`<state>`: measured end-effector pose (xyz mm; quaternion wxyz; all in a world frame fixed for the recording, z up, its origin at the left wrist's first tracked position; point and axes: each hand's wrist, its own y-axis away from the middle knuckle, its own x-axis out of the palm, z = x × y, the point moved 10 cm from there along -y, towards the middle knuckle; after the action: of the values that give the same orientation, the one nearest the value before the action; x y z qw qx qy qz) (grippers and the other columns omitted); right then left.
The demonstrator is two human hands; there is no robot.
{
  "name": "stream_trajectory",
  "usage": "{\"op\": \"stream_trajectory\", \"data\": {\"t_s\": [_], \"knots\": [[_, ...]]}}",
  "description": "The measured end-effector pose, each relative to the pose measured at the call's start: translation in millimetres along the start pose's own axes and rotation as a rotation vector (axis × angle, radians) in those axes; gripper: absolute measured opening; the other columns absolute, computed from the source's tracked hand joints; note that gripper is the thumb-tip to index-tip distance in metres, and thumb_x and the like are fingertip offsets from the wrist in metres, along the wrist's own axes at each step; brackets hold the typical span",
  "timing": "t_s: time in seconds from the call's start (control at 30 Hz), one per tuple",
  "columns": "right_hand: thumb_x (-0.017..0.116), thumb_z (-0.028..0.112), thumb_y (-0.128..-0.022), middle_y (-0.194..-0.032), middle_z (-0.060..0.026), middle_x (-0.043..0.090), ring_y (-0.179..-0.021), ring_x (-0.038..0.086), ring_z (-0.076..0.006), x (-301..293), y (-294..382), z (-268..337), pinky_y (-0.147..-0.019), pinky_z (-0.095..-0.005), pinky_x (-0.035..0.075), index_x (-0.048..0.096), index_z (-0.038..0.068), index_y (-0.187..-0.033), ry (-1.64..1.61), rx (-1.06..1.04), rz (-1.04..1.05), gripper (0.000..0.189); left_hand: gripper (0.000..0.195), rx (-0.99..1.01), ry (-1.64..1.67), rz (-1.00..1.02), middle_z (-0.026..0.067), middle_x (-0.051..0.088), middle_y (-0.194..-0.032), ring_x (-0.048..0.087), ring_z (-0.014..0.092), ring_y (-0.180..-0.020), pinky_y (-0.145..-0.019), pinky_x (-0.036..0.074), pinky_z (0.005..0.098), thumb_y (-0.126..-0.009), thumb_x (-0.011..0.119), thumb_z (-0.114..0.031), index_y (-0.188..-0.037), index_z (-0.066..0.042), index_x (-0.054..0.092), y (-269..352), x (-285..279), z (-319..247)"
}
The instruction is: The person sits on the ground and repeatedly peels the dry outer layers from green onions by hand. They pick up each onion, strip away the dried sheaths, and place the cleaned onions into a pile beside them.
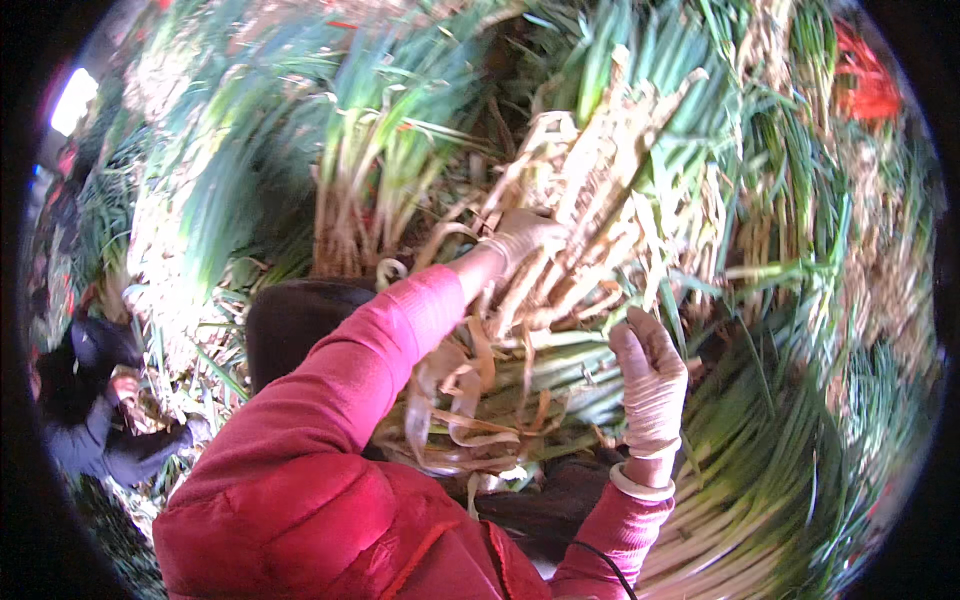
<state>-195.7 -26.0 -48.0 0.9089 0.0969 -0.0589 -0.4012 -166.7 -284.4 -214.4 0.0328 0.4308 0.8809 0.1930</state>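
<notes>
Long green onions with brown, dry outer leaves (577, 180) lie in a heap before me. My left hand (525, 236), in a pale glove, reaches onto the lower part of this heap; its fingers are blurred and partly hidden among the stalks, so its grip cannot be made out. To the right, my right hand (649, 352), also gloved, is raised with its fingers bent and thumb near them, beside the heap. Loose peeled strips of dry leaf (472, 397) hang and curl between my arms, over more green stalks (585, 375).
Upright onion bundles (360, 180) stand beyond my left arm. A large pile of onions (742, 465) lies at the right. Red netting or plastic (866, 75) shows at the upper right. Another person in dark clothing (105, 405) is at the far left, among leaf scraps.
</notes>
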Motion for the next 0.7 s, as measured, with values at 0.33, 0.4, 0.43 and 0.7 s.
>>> {"op": "stream_trajectory", "data": {"t_s": [0.33, 0.4, 0.43, 0.7], "knots": [[0.058, 0.033, -0.1, -0.107, -0.0073, 0.066, -0.092, 0.062, -0.0171, 22.4, -22.8, -33.7, -0.082, -0.0328, 0.051, 0.056, 0.003, -0.136, -0.044, 0.169, -0.031, 0.047, 0.023, 0.19, 0.021, 0.304, 0.0114, 0.074, -0.097, 0.07, 0.02, -0.087, -0.084, 0.055, 0.0321, -0.086, 0.071, -0.022, -0.099, -0.002, 0.074, 215.8, 38.1, -80.9], [0.058, 0.035, -0.098, -0.112, -0.0079, 0.062, -0.097, 0.058, -0.0187, 32.0, -13.5, -20.4, -0.086, -0.0346, 0.049, 0.054, 0.004, -0.138, -0.11, 0.126, -0.01, 0.05, 0.023, 0.156, 0.008, 0.276, 0.0118, 0.074, -0.097, 0.07, 0.02, -0.087, -0.084, 0.055, 0.0327, -0.087, 0.071, -0.022, -0.099, -0.002, 0.073, 237.7, 30.8, -56.3], [0.059, 0.036, -0.098, -0.115, -0.0082, 0.06, -0.1, 0.057, -0.0195, 33.9, -6.6, -10.3, -0.087, -0.0355, 0.047, 0.053, 0.005, -0.139, -0.148, 0.098, -0.004, 0.052, 0.023, 0.141, 0.003, 0.262, 0.0119, 0.074, -0.096, 0.07, 0.02, -0.087, -0.083, 0.055, 0.033, -0.087, 0.07, -0.022, -0.098, -0.002, 0.073, 245.6, 28.6, -44.6], [0.062, 0.042, -0.092, -0.137, -0.0107, 0.045, -0.122, 0.043, -0.0257, 26.3, 46.9, 68.6, -0.102, -0.0428, 0.037, 0.044, 0.009, -0.146, -0.408, -0.088, 0.045, 0.066, 0.023, 0.072, -0.027, 0.256, 0.0133, 0.073, -0.094, 0.069, 0.022, -0.085, -0.081, 0.055, 0.0356, -0.088, 0.068, -0.023, -0.096, -0.002, 0.073, 277.8, 52.4, 8.6]]}}
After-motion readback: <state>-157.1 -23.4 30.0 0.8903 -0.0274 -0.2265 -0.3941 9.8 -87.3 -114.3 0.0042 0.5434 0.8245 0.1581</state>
